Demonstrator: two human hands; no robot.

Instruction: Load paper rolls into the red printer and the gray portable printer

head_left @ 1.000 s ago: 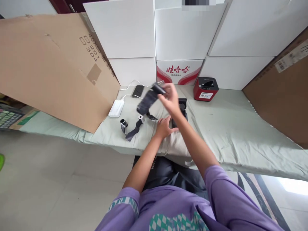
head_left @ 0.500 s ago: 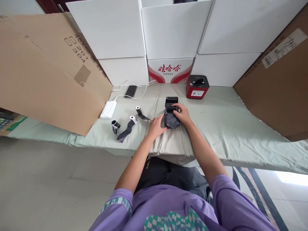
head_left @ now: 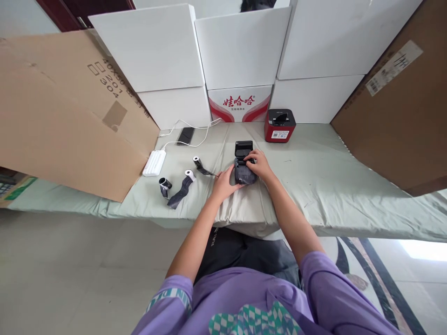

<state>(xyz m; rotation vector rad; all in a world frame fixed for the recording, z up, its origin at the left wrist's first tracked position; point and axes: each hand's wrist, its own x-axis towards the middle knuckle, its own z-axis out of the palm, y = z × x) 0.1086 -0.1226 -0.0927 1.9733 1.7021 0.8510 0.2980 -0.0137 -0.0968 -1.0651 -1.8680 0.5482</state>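
A small black printer with its lid open lies on the pale green cloth-covered table. A dark paper roll sits in it, its strip hanging toward me. My left hand is cupped against the printer's left side. My right hand rests on top of the roll with fingers curled on it. Three small rolls with dark strips lie to the left: one, another and a third.
A red and black printer stands at the back. A white power bank with a cable and a black phone lie at the left. White boxes line the back; brown cardboard sheets lean at both sides.
A second ago my right hand held the dark roll up in the air. It came down into the black printer, and both hands now rest at the printer.
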